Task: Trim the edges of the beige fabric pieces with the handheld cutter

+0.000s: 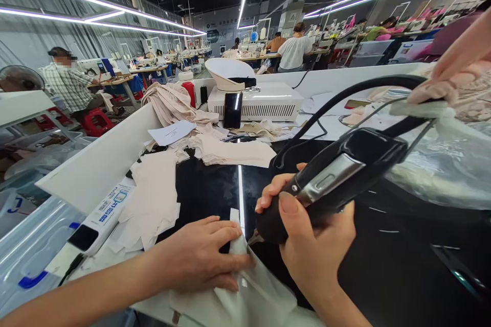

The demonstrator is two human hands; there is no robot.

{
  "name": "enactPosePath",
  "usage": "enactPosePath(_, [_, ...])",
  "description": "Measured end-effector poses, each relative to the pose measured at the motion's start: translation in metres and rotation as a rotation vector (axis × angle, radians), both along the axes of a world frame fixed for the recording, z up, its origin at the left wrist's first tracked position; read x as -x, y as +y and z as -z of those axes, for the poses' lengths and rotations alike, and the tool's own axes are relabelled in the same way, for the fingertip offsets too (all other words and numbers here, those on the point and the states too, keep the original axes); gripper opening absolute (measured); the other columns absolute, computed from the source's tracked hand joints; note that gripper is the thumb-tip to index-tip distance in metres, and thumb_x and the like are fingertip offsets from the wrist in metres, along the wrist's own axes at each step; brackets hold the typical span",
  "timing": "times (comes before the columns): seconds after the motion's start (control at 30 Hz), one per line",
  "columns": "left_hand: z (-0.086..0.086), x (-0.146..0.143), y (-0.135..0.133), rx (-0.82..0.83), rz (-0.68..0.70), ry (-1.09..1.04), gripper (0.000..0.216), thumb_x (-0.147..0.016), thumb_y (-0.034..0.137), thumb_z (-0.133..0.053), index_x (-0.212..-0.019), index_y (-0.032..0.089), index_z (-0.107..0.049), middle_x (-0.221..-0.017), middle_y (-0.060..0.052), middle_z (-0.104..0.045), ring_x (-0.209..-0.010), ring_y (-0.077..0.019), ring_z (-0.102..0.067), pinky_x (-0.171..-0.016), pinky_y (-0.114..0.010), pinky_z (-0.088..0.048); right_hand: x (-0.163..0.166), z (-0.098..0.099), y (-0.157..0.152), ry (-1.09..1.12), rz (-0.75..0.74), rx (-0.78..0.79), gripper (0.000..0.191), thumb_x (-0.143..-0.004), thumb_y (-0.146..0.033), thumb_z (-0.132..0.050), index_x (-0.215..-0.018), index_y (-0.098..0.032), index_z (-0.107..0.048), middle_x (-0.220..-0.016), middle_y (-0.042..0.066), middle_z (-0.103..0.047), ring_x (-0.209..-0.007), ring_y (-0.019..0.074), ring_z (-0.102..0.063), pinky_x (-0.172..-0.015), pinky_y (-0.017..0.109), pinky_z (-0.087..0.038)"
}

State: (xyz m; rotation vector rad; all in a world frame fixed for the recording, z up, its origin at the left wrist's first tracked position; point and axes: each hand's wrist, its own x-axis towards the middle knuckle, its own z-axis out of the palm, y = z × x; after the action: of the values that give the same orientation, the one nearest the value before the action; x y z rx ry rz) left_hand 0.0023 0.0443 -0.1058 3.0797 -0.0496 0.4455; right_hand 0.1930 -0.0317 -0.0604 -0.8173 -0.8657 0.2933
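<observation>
My right hand [318, 245] is wrapped around a black hand-held tool [341, 168] with a silver lever on its side and a thick black cable. The tool tilts down toward the left, and its tip comes close to a pale fabric piece [264, 286]. With its fingers bent over that fabric, my left hand [203, 255] presses and holds it at the near edge of the glossy black tabletop [387, 245]. A narrow end of the cloth sticks out past the fingertips. Whether the tool's tip touches the fabric is hard to make out.
Cut fabric pieces [153, 199] are stacked at the left, more [238, 153] ahead. A white machine box [257, 102] stands behind, a phone [232, 110] leaning on it. Another person's hand [456, 61] is by a clear plastic bag [441, 163] at the right. A white box [102, 219] lies left.
</observation>
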Motion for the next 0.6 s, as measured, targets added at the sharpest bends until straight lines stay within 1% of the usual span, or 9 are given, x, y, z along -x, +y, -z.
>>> enactPosePath(0.07, [0.0019,-0.0008,0.0001,0.005,-0.005,-0.014,0.043,-0.118,0.058,-0.054,-0.146,0.028,-0.067,-0.142,-0.016,-0.068,-0.131,-0.0294,-0.068,-0.117,-0.043,-0.056,-0.0004,0.0,0.0001,-0.013,0.009,0.008,0.032,-0.096,-0.047,-0.092,-0.107,-0.029,-0.068,-0.082,-0.008,-0.076,-0.06,0.011,-0.071,-0.057,0.024,-0.064])
enactPosePath(0.17, [0.0028,-0.0021,-0.0003,0.027,-0.011,-0.034,0.042,-0.117,0.057,-0.057,-0.144,0.027,-0.069,-0.141,-0.017,-0.068,-0.128,-0.0294,-0.069,-0.115,-0.042,-0.057,-0.0016,-0.0019,0.0019,-0.027,0.004,-0.002,0.03,-0.097,-0.045,-0.09,-0.107,-0.029,-0.066,-0.081,-0.008,-0.075,-0.059,0.0117,-0.069,-0.056,0.025,-0.064])
enactPosePath(0.27, [0.0019,-0.0033,-0.0011,0.059,-0.012,-0.045,0.042,-0.115,0.056,-0.062,-0.142,0.027,-0.071,-0.141,-0.016,-0.067,-0.123,-0.0295,-0.071,-0.112,-0.043,-0.059,-0.0025,-0.0042,0.0062,-0.003,0.013,-0.033,0.034,-0.095,-0.046,-0.092,-0.109,-0.03,-0.065,-0.081,-0.009,-0.075,-0.059,0.0123,-0.068,-0.056,0.026,-0.063])
enactPosePath(0.37, [0.0014,-0.004,-0.0016,0.092,-0.012,-0.064,0.042,-0.115,0.057,-0.06,-0.142,0.027,-0.072,-0.141,-0.016,-0.067,-0.12,-0.0283,-0.071,-0.111,-0.042,-0.06,-0.002,-0.0043,0.0095,-0.003,0.021,-0.033,0.037,-0.093,-0.047,-0.094,-0.11,-0.03,-0.066,-0.081,-0.009,-0.075,-0.058,0.0126,-0.068,-0.055,0.027,-0.063])
enactPosePath(0.5, [0.0026,-0.0045,-0.0019,0.123,-0.02,-0.063,0.043,-0.115,0.058,-0.059,-0.143,0.028,-0.072,-0.14,-0.015,-0.068,-0.125,-0.0278,-0.07,-0.116,-0.041,-0.057,0.0,-0.0035,0.0096,-0.041,0.013,-0.012,0.033,-0.096,-0.044,-0.091,-0.107,-0.029,-0.064,-0.081,-0.008,-0.075,-0.057,0.0133,-0.068,-0.054,0.028,-0.063])
enactPosePath(0.6, [0.0042,-0.0042,-0.0025,0.133,-0.029,-0.06,0.044,-0.115,0.058,-0.059,-0.145,0.029,-0.073,-0.142,-0.016,-0.067,-0.128,-0.0284,-0.069,-0.118,-0.042,-0.057,0.0004,-0.0053,0.01,-0.051,0.027,0.007,0.03,-0.098,-0.041,-0.089,-0.105,-0.029,-0.063,-0.08,-0.007,-0.074,-0.057,0.0138,-0.068,-0.054,0.028,-0.062])
